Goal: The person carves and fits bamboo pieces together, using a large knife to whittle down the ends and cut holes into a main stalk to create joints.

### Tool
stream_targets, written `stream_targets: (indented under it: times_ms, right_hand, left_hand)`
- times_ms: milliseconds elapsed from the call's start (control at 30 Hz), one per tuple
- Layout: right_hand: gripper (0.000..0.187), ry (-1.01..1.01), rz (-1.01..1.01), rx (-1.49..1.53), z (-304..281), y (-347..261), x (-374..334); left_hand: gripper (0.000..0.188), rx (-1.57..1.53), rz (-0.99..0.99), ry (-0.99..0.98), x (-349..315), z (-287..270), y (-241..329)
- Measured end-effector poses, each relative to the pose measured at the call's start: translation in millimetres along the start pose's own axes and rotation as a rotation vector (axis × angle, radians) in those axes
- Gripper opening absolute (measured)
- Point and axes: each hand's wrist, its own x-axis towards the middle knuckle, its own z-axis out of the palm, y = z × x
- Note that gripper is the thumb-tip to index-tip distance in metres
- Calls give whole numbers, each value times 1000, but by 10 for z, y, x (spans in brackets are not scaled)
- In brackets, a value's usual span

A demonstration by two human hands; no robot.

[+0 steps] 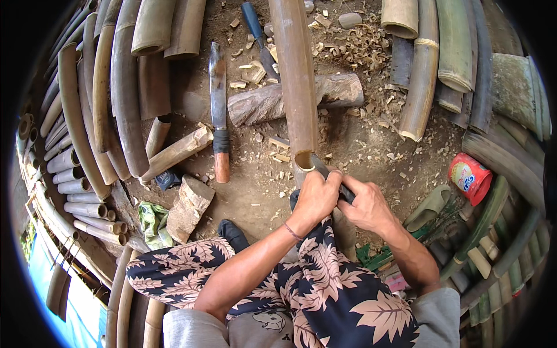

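A long brown bamboo tube lies pointed toward me, its open near end just in front of my hands. My right hand is closed round the black handle of a slim dark tool; its tip reaches the tube's rim. Whether it is a knife or a chisel I cannot tell. My left hand is closed over the front part of the same tool, close against the tube's end, and its fingertips are partly hidden. Under the tube, a rough log lies crosswise as a support.
A machete and a blue-handled tool lie on the dirt among shavings. Bamboo pieces are stacked at left and more bamboo at right. A red packet, a wood block and a green sandal lie nearer.
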Motion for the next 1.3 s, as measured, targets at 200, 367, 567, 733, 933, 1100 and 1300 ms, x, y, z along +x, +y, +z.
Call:
stream_targets:
  times_ms: [200, 367, 567, 733, 933, 1100, 1300]
  right_hand:
    - [30, -334, -24, -471, -432, -471, 587]
    - [16, -485, -284, -792, -530, -820, 892]
    - [14, -682, -284, -1023, -573, -1314, 1178]
    - [25, -255, 65, -211, -383, -458, 349]
    - [19, -334, 4, -577, -406, -863, 595]
    - [16, -586, -252, -938, -313, -1209, 984]
    - [13, -678, -483, -1094, -306, -1310, 1352]
  left_hand:
    - [34, -620, -25, -39, 72, -150, 156]
    - [33, -1187, -38, -78, 10, -160, 229]
    - [33, -1547, 73, -295, -45, -192, 173]
    - [36, -367, -29, 67, -142, -110, 329]
    - [30, -697, -5, -76, -69, -316, 200]
    - [33, -1302, 48, -228, -62, -405, -118]
    - [34, -1544, 7, -219, -136, -337, 167]
